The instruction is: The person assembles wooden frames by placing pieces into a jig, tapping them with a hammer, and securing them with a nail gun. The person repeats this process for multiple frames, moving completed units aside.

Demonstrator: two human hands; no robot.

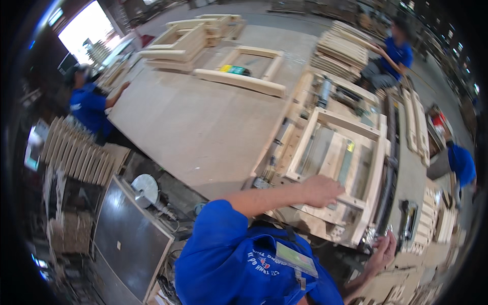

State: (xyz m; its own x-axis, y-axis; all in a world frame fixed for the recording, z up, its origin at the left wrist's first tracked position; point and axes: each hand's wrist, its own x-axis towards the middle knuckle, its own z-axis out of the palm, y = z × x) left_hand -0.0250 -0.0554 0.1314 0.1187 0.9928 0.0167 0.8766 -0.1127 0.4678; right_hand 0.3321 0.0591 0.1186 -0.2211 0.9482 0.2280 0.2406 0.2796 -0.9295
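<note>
A pale wooden frame (pixel 376 190) with several rails lies on the clamping bench in front of me. My left hand (pixel 321 191) reaches across to its near rail, with the fingers curled closed over the wood. Low at the right, my right hand (pixel 385 251) is raised beside the bench corner, its fingers partly stretched and apart. Close to those fingertips is a shiny metal fitting (pixel 370 237); whether they touch it I cannot tell. Inside the frame shows a greenish bar with a yellow label (pixel 347 157). A metal cylinder (pixel 325 91) sits at the bench's far end.
A broad plywood table (pixel 198 127) spreads to the left, carrying a wooden frame (pixel 239 84) and stacked frames (pixel 178 43). Co-workers in blue are at the left (pixel 91 109), far right (pixel 399 53) and right edge (pixel 460 165). Slatted wooden parts (pixel 340 48) are piled beyond the bench.
</note>
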